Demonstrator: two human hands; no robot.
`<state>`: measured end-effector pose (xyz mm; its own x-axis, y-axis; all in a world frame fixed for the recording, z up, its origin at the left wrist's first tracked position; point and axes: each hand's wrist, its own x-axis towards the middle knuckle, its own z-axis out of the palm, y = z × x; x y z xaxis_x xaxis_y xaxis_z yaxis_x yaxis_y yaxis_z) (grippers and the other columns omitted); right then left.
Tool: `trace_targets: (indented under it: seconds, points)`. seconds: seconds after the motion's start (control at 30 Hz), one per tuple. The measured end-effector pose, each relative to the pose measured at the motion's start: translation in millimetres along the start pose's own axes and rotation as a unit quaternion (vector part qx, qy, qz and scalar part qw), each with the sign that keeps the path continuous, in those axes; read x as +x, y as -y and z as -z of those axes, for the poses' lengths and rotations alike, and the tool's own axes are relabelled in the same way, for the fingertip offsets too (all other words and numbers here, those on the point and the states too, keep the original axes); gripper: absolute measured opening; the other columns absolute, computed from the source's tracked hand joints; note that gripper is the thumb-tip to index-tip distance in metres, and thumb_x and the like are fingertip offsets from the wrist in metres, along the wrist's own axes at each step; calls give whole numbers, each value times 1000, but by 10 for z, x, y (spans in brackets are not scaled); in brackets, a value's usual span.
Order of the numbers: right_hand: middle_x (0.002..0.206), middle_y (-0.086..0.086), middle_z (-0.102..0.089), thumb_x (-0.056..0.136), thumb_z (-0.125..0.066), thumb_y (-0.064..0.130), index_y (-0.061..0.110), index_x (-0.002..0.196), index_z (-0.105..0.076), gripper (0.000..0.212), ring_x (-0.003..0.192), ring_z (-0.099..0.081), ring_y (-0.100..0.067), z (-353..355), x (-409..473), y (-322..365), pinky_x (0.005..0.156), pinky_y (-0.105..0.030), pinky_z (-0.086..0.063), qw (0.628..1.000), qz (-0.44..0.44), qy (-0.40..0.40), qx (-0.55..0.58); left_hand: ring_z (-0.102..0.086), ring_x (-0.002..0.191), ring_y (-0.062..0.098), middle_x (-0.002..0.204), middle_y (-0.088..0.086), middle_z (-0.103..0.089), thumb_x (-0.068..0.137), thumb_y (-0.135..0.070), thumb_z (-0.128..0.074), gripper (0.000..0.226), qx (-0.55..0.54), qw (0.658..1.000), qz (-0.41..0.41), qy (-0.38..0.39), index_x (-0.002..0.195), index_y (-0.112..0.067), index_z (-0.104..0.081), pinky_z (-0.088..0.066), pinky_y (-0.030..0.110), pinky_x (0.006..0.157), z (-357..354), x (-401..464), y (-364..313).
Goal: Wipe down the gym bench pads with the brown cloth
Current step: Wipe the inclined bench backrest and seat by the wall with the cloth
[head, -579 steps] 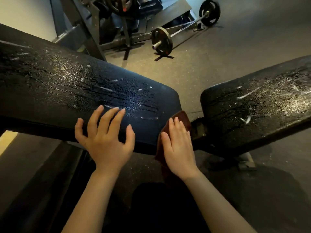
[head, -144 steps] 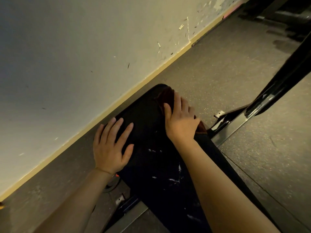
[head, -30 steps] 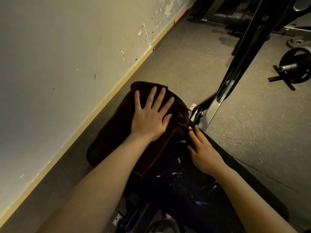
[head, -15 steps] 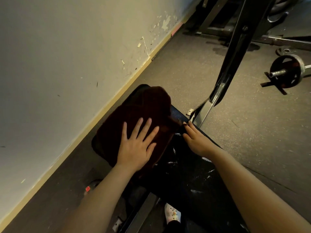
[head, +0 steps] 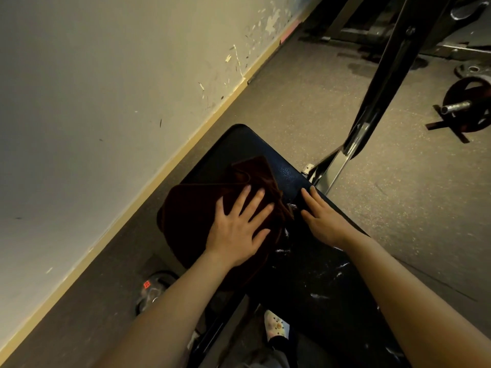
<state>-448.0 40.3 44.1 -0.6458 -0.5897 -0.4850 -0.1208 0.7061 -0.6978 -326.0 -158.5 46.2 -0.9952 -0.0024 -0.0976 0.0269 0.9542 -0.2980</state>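
Left hand (head: 237, 229) flat on the dark brown terry cloth (head: 212, 208), fingers (head: 261, 212) spread apart and straight, pressing it onto the black padded gym bench pad (head: 281, 171). Cloth is bunched at its far edge and covers the pad's wall-side half, near the pad's far end. Right hand (head: 322, 219) rests on the pad just beside the cloth, fingers straight and close together; possibly touching the cloth's edge, too dark to confirm. White streaks (head: 318, 296) on the near pad surface. Black weight plate on a bar (head: 469, 107) on the floor, well apart.
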Motion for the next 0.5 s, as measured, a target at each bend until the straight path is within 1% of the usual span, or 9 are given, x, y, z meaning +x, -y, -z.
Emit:
trace_targets:
  seconds: [0.07, 0.13, 0.27, 0.33, 0.37, 0.4, 0.43, 0.47, 0.5]
  points:
    - [165, 6, 11, 107, -37, 28, 29, 158, -3, 61, 152, 2, -17, -36, 5, -15, 121, -33, -5, 1000, 3, -14, 17, -14, 150, 29, 165, 3, -21, 95, -58, -18, 64, 3, 1000, 3, -8, 153, -35, -32, -21, 60, 106, 1, 184, -58]
    - [165, 8, 9, 108, -36, 28, 30, 158, -5, 59, 152, 3, -14, -67, 32, -40, 123, -35, -4, 998, 5, -28, 48, -15, 149, 29, 165, 3, -19, 94, -60, -17, 66, 7, 1000, 7, -18, 154, -35, -29, -21, 60, 105, 2, 308, -107]
    - [165, 12, 1, 108, -34, 26, 32, 157, -6, 57, 151, 2, -9, -105, 86, -169, 124, -50, 1, 991, 19, -44, 122, -13, 150, 29, 166, 3, -14, 95, -59, -16, 66, 11, 999, 24, -27, 156, -35, -24, -15, 59, 106, 44, 542, -178]
    - [165, 13, -1, 108, -34, 25, 39, 155, -5, 57, 151, 0, -8, -128, 87, -205, 123, -52, 6, 990, 30, -48, 130, -3, 153, 29, 168, 3, -1, 99, -56, -16, 63, 1, 999, 27, -30, 158, -36, -12, -8, 60, 107, 73, 699, -246]
    - [165, 13, -4, 107, -35, 25, 44, 154, -5, 58, 151, -3, -9, -134, 79, -205, 122, -53, 5, 989, 34, -52, 136, 4, 153, 29, 167, 3, 9, 100, -56, -15, 62, -3, 999, 26, -23, 158, -36, -3, -4, 61, 108, 73, 774, -292]
    - [165, 12, -10, 107, -37, 24, 48, 152, -6, 60, 151, -8, -11, -140, 76, -202, 123, -54, 0, 986, 39, -64, 150, 10, 153, 29, 167, 3, 15, 101, -55, -15, 62, -9, 999, 31, -16, 158, -35, 3, -3, 61, 109, 85, 830, -330]
    - [164, 10, -17, 106, -39, 23, 48, 153, -8, 62, 151, -15, -13, -144, 69, -190, 123, -52, -7, 982, 38, -80, 169, 11, 153, 29, 166, 3, 16, 102, -55, -15, 63, -12, 999, 36, -14, 158, -34, 5, -4, 61, 111, 95, 871, -353]
    - [163, 8, -23, 105, -41, 21, 45, 155, -10, 63, 149, -21, -14, -142, 55, -170, 123, -48, -14, 976, 28, -97, 193, 10, 153, 29, 167, 4, 14, 102, -55, -16, 63, -9, 999, 33, -14, 158, -33, 2, -7, 61, 113, 104, 890, -358]
    - [161, 4, -28, 105, -42, 20, 41, 156, -11, 63, 147, -26, -16, -134, 31, -141, 122, -43, -21, 969, 9, -117, 215, 6, 154, 28, 167, 5, 8, 102, -54, -18, 63, -14, 999, 27, -20, 159, -31, -4, -10, 61, 114, 110, 883, -351]
